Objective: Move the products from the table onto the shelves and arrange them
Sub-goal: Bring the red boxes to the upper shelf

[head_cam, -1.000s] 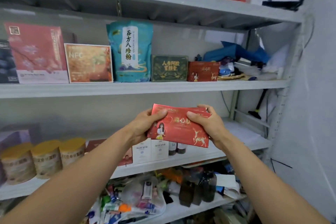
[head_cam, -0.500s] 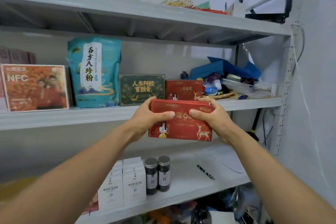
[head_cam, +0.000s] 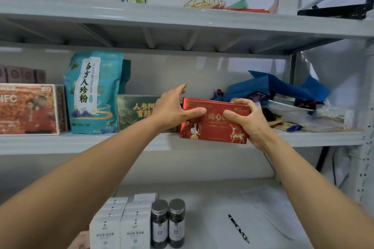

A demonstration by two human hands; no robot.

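Observation:
Both my hands hold a flat red box (head_cam: pixel 214 127) printed with a deer and a figure. It stands upright at the front edge of the middle shelf (head_cam: pixel 81 143), just right of a dark green box (head_cam: pixel 137 111). My left hand (head_cam: pixel 172 107) pinches the box's left end, thumb across the front and fingers stretched behind it. My right hand (head_cam: pixel 249 121) grips the right end, fingers over the top and thumb on the front. Whatever stands directly behind the red box is hidden.
Left of the green box stand a teal pouch (head_cam: pixel 93 93) and an orange NFC box (head_cam: pixel 28 109). Blue bags and clutter (head_cam: pixel 279 87) fill the shelf's right end. The lower shelf carries white boxes (head_cam: pixel 121 222), two dark jars (head_cam: pixel 168 222) and a pen (head_cam: pixel 238 228).
My hands have carried the red box up and forward from below the middle shelf to its front edge. My left fingers have spread out behind the box.

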